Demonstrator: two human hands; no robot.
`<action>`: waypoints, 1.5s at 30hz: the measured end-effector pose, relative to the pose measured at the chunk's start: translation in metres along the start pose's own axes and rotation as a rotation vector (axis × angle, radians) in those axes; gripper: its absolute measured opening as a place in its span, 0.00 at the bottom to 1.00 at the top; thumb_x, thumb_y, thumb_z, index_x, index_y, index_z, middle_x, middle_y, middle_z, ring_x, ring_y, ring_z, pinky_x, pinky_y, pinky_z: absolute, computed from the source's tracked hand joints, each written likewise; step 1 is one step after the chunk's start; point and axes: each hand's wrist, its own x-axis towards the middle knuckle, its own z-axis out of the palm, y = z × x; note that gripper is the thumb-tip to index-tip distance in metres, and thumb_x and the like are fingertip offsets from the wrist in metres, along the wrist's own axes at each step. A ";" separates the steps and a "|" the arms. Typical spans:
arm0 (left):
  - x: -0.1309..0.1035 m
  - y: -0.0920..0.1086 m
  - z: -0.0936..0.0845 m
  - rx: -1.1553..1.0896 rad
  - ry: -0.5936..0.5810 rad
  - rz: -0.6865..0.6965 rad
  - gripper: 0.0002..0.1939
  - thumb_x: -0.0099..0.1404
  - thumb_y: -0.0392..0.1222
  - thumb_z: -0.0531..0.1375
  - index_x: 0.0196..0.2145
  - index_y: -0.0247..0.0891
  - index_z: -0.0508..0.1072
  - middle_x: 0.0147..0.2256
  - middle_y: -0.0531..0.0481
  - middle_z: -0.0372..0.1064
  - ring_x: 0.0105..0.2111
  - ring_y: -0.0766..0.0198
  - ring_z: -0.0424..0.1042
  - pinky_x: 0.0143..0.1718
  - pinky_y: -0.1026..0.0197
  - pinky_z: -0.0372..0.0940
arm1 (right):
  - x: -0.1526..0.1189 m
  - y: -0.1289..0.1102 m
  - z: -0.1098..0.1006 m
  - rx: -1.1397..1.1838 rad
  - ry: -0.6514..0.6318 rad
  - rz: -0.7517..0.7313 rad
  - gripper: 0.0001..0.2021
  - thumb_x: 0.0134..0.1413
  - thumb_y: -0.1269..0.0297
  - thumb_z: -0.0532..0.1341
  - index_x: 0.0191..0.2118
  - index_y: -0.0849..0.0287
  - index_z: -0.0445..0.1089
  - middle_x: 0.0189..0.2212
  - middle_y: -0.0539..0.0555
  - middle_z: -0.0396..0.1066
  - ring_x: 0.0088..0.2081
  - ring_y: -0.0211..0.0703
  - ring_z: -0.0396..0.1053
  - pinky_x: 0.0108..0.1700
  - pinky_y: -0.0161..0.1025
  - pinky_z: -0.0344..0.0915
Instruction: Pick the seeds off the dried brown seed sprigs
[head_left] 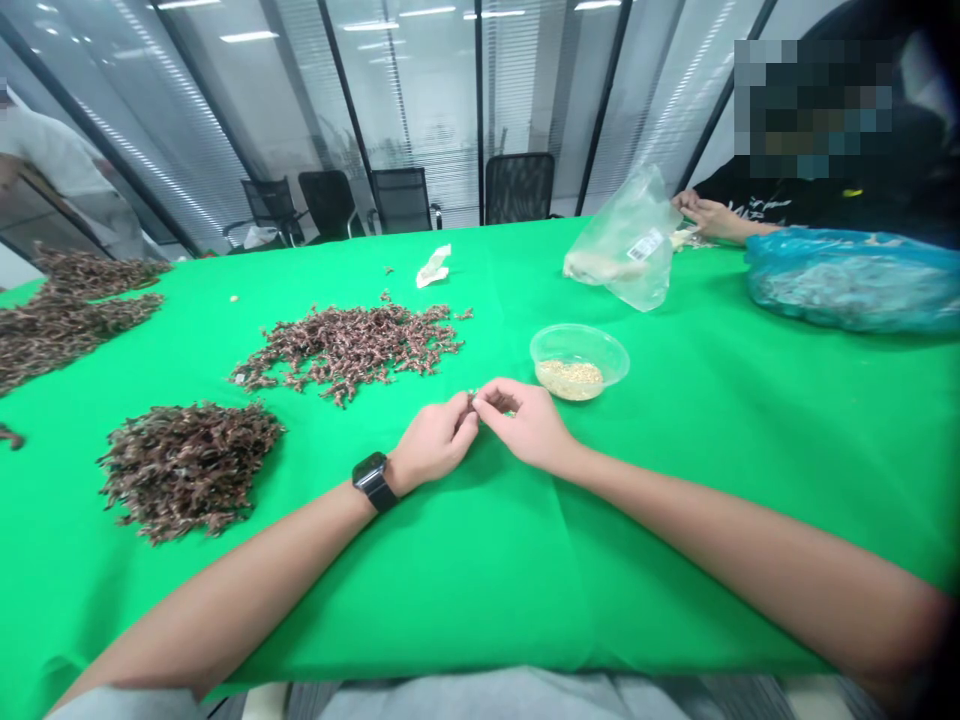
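Note:
My left hand (431,440), with a black watch on its wrist, is closed in a pinch. My right hand (531,425) meets it fingertip to fingertip, also pinching. A small brown dried piece (471,400) shows between the fingertips, mostly hidden by them. Just beyond the right hand stands a clear plastic bowl (611,365) with pale yellowish grains (570,378) in its bottom. A loose spread of brown, twisted dried pieces (360,345) lies past the left hand. Nearer on the left is a denser, darker heap (191,465) of similar pieces.
Green cloth (465,580) covers the table. More brown heaps (67,320) lie far left. A crumpled white paper (433,268), a clear plastic bag (630,245) and a full blue bag (855,280) lie farther back. Another person's hands (712,218) work at the right.

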 end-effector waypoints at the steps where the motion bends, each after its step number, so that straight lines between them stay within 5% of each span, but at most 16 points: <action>1: 0.000 0.000 0.000 0.015 -0.004 0.006 0.12 0.74 0.44 0.48 0.33 0.40 0.60 0.25 0.55 0.63 0.24 0.65 0.62 0.28 0.62 0.53 | 0.001 0.002 0.000 0.033 0.006 0.030 0.06 0.59 0.63 0.61 0.34 0.59 0.72 0.30 0.52 0.76 0.31 0.41 0.72 0.37 0.38 0.68; 14: 0.002 -0.008 -0.012 0.418 -0.037 0.211 0.16 0.77 0.48 0.42 0.43 0.37 0.65 0.39 0.42 0.72 0.40 0.55 0.73 0.40 0.56 0.67 | 0.006 0.004 -0.002 0.277 -0.014 0.087 0.09 0.56 0.58 0.65 0.32 0.59 0.71 0.27 0.50 0.74 0.29 0.38 0.70 0.36 0.37 0.68; 29: 0.001 -0.006 -0.005 0.055 -0.025 0.070 0.15 0.77 0.49 0.42 0.41 0.38 0.63 0.34 0.48 0.69 0.32 0.61 0.69 0.36 0.59 0.63 | 0.003 -0.001 -0.004 0.156 -0.016 0.030 0.11 0.59 0.57 0.62 0.36 0.59 0.76 0.32 0.53 0.78 0.33 0.42 0.74 0.40 0.39 0.71; 38: 0.000 -0.002 -0.008 -0.001 -0.032 0.066 0.17 0.77 0.49 0.42 0.39 0.38 0.64 0.33 0.49 0.68 0.31 0.62 0.68 0.36 0.60 0.62 | 0.006 -0.003 -0.005 0.225 -0.019 0.053 0.09 0.56 0.58 0.65 0.35 0.60 0.73 0.30 0.52 0.77 0.31 0.40 0.74 0.37 0.37 0.71; 45: 0.000 -0.004 -0.006 0.009 -0.027 0.082 0.16 0.77 0.49 0.43 0.40 0.38 0.64 0.34 0.48 0.68 0.32 0.62 0.68 0.36 0.60 0.62 | 0.003 -0.010 -0.007 0.046 0.003 -0.049 0.07 0.60 0.61 0.61 0.35 0.58 0.72 0.30 0.52 0.77 0.32 0.40 0.74 0.38 0.38 0.70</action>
